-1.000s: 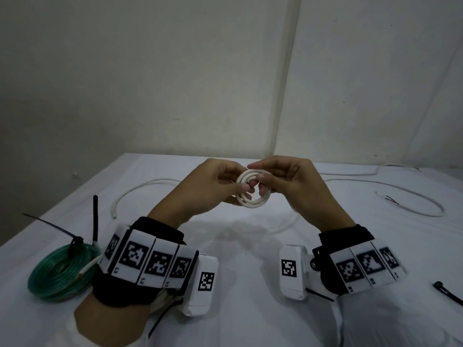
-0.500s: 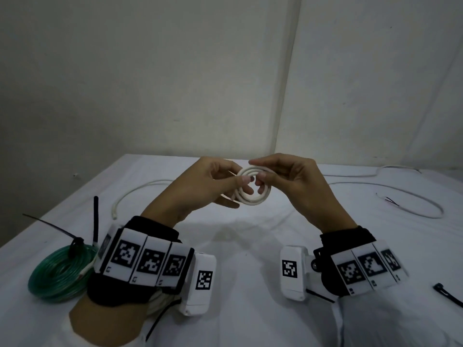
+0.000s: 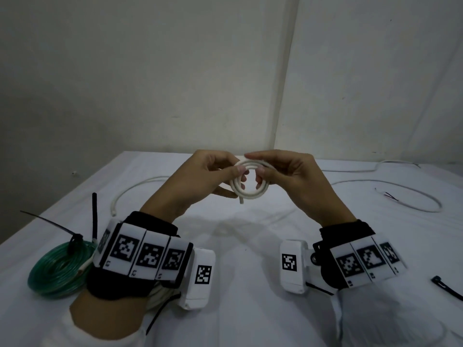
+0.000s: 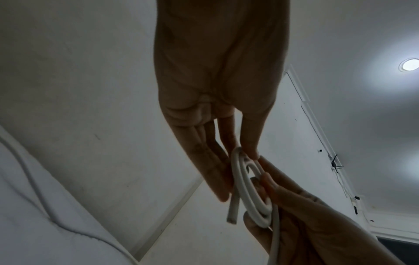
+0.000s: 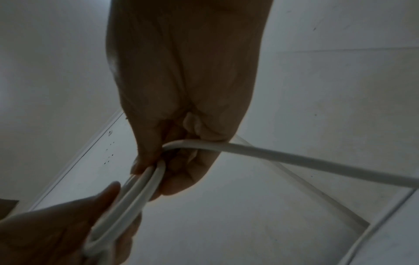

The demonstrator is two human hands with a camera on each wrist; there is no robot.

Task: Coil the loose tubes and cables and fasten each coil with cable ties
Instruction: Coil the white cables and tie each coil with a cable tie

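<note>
A small white cable coil (image 3: 249, 182) is pinched between both hands, left (image 3: 200, 180) and right (image 3: 288, 179), above the worktop (image 3: 238, 246); since earlier, one cut end has been freed and hangs below.

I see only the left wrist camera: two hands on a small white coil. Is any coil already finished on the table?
Observer: Yes. A green tube coil lies at the left of the table, with a black cable tie around it.
Operator: Is there a spare tie anywhere?
Observer: One loose black tie lies on the table at the right edge of the head view.
Operator: Is much cable left to wind onto the white coil?
Observer: The right wrist view shows a long white tail running from the right hand out of the frame.
</note>
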